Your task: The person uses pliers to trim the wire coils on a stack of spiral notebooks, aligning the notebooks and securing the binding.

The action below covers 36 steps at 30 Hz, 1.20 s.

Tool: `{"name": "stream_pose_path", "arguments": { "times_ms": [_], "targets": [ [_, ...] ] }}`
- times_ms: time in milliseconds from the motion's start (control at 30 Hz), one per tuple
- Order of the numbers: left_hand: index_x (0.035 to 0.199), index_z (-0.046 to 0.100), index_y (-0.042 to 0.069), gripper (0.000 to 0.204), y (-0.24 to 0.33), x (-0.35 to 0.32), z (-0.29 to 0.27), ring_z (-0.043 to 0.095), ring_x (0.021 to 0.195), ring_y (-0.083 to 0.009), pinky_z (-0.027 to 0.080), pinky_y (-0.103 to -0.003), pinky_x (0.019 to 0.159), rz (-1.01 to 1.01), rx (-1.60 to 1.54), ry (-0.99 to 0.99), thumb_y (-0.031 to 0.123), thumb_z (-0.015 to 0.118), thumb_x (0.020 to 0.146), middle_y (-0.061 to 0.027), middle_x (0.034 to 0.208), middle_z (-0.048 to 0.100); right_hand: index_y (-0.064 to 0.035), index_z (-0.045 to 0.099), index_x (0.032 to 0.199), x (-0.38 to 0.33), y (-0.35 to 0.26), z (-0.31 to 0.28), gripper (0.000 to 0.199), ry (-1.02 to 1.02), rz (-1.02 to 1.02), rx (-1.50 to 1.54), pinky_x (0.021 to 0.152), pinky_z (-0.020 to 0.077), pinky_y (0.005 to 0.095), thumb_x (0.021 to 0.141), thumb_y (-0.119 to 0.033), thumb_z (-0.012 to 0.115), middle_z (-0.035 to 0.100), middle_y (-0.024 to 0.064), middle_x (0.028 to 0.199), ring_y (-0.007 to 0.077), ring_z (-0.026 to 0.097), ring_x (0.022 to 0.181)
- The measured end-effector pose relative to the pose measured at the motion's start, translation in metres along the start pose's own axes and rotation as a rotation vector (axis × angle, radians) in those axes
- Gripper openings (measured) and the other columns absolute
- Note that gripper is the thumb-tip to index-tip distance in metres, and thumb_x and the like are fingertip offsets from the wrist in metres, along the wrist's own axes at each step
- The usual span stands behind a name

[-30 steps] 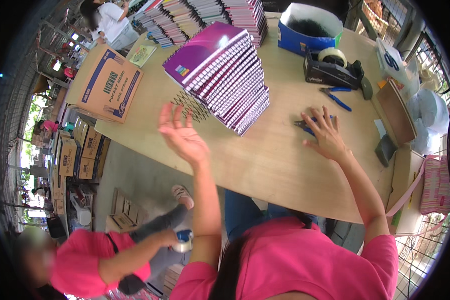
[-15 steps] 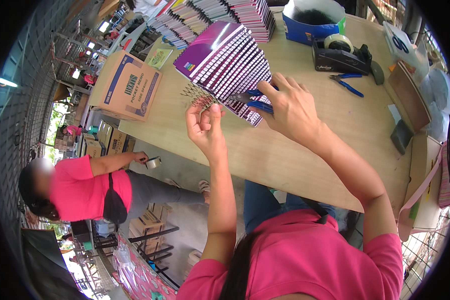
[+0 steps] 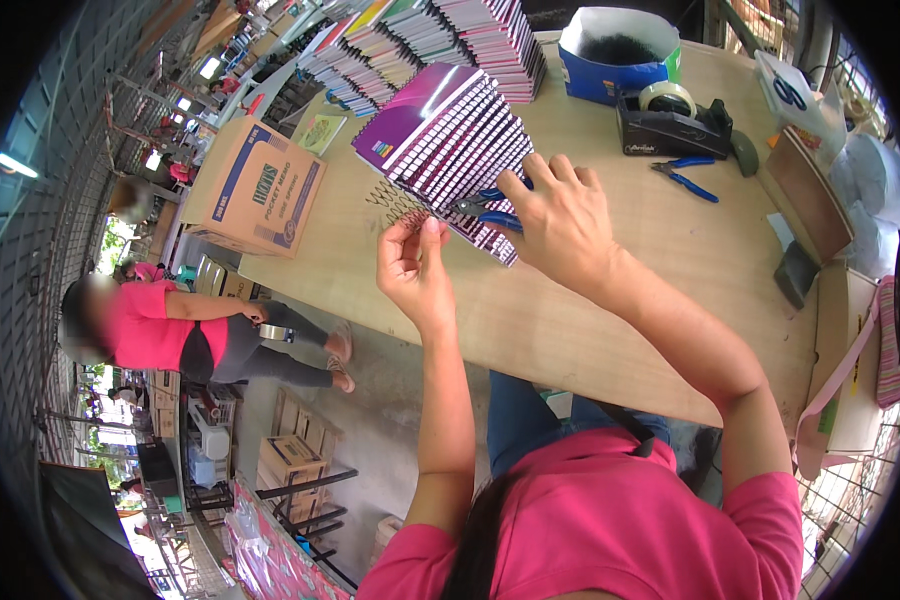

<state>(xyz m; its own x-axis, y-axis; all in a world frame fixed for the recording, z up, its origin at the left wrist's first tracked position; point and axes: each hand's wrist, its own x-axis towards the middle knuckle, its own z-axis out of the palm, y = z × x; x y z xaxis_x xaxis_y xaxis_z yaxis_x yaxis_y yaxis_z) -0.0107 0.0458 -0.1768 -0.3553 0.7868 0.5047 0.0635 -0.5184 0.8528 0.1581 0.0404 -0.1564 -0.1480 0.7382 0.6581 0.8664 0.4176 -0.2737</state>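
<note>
A stack of spiral notebooks (image 3: pixel 470 160) with purple covers leans across the table, its wire-bound edges facing me. Loose wire coil ends (image 3: pixel 394 203) stick out from its lower left side. My left hand (image 3: pixel 415 275) is closed, thumb and fingers pinching the coil ends beside the stack. In my right hand (image 3: pixel 568 222) is a pair of blue-handled cutting pliers (image 3: pixel 497 216). Their jaws are against the lower part of the bound edges, close to my left fingertips. Exactly what sits between the jaws is too small to tell.
Behind stand tall notebook piles (image 3: pixel 440 45). A carton (image 3: pixel 260 190) is at the table's left. To the right are a blue box (image 3: pixel 610 85) of dark bits, a tape dispenser (image 3: pixel 675 125) and a second pair of pliers (image 3: pixel 692 178). A co-worker (image 3: pixel 150 320) holds a tape roll.
The view has shifted slightly, so the stack appears a little lower. Both hands keep their grips, with the pliers a bit nearer my left fingers. The co-worker has stepped farther away.
</note>
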Motion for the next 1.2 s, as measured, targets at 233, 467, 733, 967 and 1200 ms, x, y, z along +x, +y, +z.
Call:
{"name": "stream_pose_path", "arguments": {
  "times_ms": [233, 467, 733, 967, 1200],
  "targets": [
    [0.1, 0.058, -0.004, 0.017, -0.002, -0.001, -0.001, 0.066, 0.079, -0.0145, 0.058, -0.028, 0.071, 0.013, -0.008, 0.003, 0.005, 0.068, 0.09, -0.0107, 0.092, 0.066, -0.008, 0.062, 0.101, 0.003, -0.002, 0.001, 0.033, -0.025, -0.02, 0.003, 0.071, 0.0473, 0.047, 0.072, -0.023, 0.071, 0.059, 0.0135, 0.097, 0.0313, 0.06, 0.09],
    [0.1, 0.059, -0.005, 0.017, -0.001, 0.0, -0.001, 0.066, 0.079, -0.0142, 0.058, -0.028, 0.072, 0.003, -0.029, 0.017, 0.004, 0.069, 0.089, -0.0104, 0.091, 0.065, -0.0065, 0.063, 0.098, 0.003, 0.005, 0.004, 0.032, -0.1, 0.048, 0.079, 0.069, 0.0499, 0.046, 0.073, -0.024, 0.072, 0.064, 0.0131, 0.088, 0.0313, 0.064, 0.078],
    [0.101, 0.059, -0.006, 0.017, 0.001, -0.001, 0.001, 0.066, 0.078, -0.0139, 0.058, -0.028, 0.072, 0.012, -0.029, -0.008, 0.004, 0.068, 0.09, -0.0108, 0.092, 0.065, -0.0066, 0.063, 0.098, 0.005, -0.004, -0.003, 0.037, 0.039, -0.016, 0.029, 0.075, 0.0476, 0.0499, 0.075, -0.033, 0.075, 0.06, 0.0121, 0.096, 0.031, 0.061, 0.09],
    [0.101, 0.059, -0.006, 0.017, 0.002, -0.001, 0.001, 0.065, 0.078, -0.0138, 0.058, -0.028, 0.072, 0.027, -0.01, -0.012, 0.004, 0.067, 0.09, -0.0106, 0.091, 0.065, -0.0054, 0.063, 0.095, 0.009, -0.008, -0.007, 0.033, -0.004, -0.01, 0.026, 0.069, 0.0488, 0.048, 0.073, -0.027, 0.073, 0.06, 0.013, 0.094, 0.0317, 0.063, 0.089],
    [0.101, 0.059, -0.005, 0.017, -0.001, -0.002, 0.001, 0.066, 0.077, -0.0136, 0.058, -0.027, 0.071, 0.023, -0.008, -0.004, 0.005, 0.067, 0.09, -0.0099, 0.09, 0.065, -0.0066, 0.062, 0.092, 0.013, -0.004, -0.005, 0.027, -0.213, 0.085, 0.104, 0.069, 0.05, 0.0457, 0.072, -0.023, 0.072, 0.063, 0.0106, 0.085, 0.0306, 0.065, 0.077]
  ]
}}
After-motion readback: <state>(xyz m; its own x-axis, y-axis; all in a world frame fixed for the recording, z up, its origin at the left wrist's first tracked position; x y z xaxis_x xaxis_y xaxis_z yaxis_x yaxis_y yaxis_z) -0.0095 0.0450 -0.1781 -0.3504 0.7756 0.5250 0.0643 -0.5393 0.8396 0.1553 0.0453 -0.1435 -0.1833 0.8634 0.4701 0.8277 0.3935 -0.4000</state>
